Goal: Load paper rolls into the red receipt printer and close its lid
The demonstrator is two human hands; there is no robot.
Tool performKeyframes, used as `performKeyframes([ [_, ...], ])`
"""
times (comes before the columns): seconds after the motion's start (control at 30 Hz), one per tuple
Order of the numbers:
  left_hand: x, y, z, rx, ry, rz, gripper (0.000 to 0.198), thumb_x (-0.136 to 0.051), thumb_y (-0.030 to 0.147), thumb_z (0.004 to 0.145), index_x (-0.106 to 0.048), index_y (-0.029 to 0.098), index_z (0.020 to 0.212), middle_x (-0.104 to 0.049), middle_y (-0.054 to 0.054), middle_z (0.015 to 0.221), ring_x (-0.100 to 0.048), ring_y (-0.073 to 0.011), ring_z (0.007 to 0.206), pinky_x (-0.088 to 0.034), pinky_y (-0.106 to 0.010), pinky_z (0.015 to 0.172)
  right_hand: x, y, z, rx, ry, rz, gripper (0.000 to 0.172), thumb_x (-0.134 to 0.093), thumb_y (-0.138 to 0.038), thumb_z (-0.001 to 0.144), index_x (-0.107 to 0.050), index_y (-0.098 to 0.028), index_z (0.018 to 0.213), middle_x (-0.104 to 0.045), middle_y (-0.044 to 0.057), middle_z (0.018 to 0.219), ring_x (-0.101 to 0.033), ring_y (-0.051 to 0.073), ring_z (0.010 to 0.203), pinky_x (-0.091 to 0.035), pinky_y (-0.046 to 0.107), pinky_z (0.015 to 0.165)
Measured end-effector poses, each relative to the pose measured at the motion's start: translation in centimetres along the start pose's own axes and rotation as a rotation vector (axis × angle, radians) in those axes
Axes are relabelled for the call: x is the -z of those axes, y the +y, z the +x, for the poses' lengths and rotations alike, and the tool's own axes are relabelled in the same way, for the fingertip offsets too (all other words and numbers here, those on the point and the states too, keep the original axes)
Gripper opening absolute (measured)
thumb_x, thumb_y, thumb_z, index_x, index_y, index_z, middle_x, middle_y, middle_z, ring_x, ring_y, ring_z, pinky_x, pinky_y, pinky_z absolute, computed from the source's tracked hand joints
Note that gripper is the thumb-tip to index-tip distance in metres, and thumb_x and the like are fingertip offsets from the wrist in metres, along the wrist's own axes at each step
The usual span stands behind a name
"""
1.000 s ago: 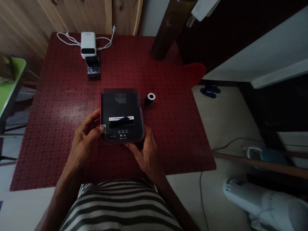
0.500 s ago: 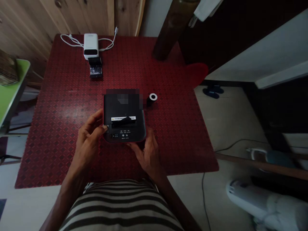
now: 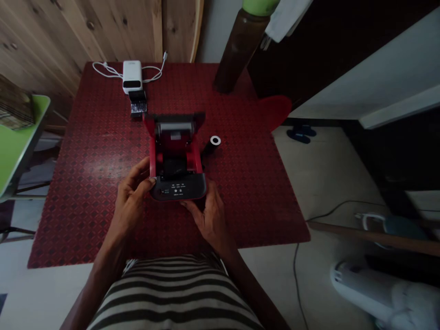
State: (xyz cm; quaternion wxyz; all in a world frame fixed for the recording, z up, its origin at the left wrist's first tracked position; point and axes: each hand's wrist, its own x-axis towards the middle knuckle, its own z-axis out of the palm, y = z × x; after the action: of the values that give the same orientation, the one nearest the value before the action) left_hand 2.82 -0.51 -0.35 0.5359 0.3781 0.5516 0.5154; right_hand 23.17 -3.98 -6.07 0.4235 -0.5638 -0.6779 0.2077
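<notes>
Between my hands a small black-and-red label printer (image 3: 178, 188) rests on the table, its lid (image 3: 175, 120) swung up and back. The red inside of its paper bay shows. My left hand (image 3: 132, 195) grips the left side, thumb on the front left corner and fingers along the side wall. At the right front corner, my right hand (image 3: 209, 215) holds the casing, thumb under the front edge. Just right of the printer lies a black roll with a white-ringed end (image 3: 214, 141). A small open black case (image 3: 138, 105) with a patterned inside lies behind the printer.
A white power bank (image 3: 132, 75) with white cables lies at the back of the red patterned table (image 3: 254, 197). A tall brown bottle with a green lid (image 3: 237, 50) stands at the back right. Beyond the right edge is a red stool seat (image 3: 275, 111).
The printer's lid has gone from closed to raised, exposing the red bay. My hands have kept their hold on the printer. The view has shifted slightly.
</notes>
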Motion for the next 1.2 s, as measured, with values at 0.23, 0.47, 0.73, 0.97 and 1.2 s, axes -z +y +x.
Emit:
performKeyframes([
  [0.23,0.5,-0.6,-0.1,-0.049,-0.044,0.012,0.050,-0.079,0.041,0.102,-0.077,0.032,0.151,-0.080,-0.009,0.151,-0.070,-0.0353,0.149,-0.055,-0.056,0.127,2.8,-0.3,0.4,0.031,-0.069,-0.043,0.068,-0.064,-0.066,0.115,-0.052,-0.022,0.165,-0.078,0.020,0.145,-0.080,0.034,0.132,-0.071,0.055,0.107],
  [0.47,1.0,-1.0,-0.2,-0.088,-0.051,0.052,0.052,-0.079,0.050,0.104,-0.076,0.033,0.153,-0.075,-0.008,0.158,-0.066,-0.0370,0.153,-0.049,-0.056,0.133,6.0,-3.5,7.7,0.329,-0.047,-0.215,0.026,-0.063,-0.017,0.117,-0.079,-0.024,0.136,-0.087,0.010,0.133,-0.081,0.026,0.125,-0.066,0.049,0.115],
  [0.73,0.5,-2.5,-0.7,-0.323,-0.057,0.253,0.072,-0.070,0.069,0.106,-0.062,0.031,0.167,-0.065,-0.014,0.164,-0.061,-0.0396,0.152,-0.048,-0.059,0.129,-0.4,-4.5,14.3,0.348,-0.516,-0.518,0.030,-0.065,0.004,0.106,-0.082,-0.020,0.107,-0.086,0.007,0.105,-0.081,0.025,0.100,-0.063,0.037,0.093],
  [0.97,0.9,-2.8,-0.2,-0.326,-0.063,0.281,0.071,-0.071,0.066,0.105,-0.060,0.030,0.165,-0.062,-0.015,0.164,-0.056,-0.0413,0.155,-0.043,-0.062,0.131,0.9,-6.0,14.9,0.398,-0.576,-0.585,0.023,-0.066,-0.002,0.107,-0.081,-0.019,0.113,-0.086,0.009,0.108,-0.081,0.026,0.101,-0.063,0.037,0.088],
  [1.2,0.9,-2.7,-0.4,-0.315,-0.092,0.262,0.067,-0.069,0.061,0.109,-0.056,0.031,0.168,-0.060,-0.014,0.163,-0.059,-0.0383,0.151,-0.050,-0.056,0.125,7.0,-7.2,11.7,0.383,-0.210,-0.377,0.013,-0.074,-0.016,0.107,-0.079,-0.024,0.115,-0.086,0.007,0.108,-0.080,0.026,0.099,-0.066,0.041,0.091],
])
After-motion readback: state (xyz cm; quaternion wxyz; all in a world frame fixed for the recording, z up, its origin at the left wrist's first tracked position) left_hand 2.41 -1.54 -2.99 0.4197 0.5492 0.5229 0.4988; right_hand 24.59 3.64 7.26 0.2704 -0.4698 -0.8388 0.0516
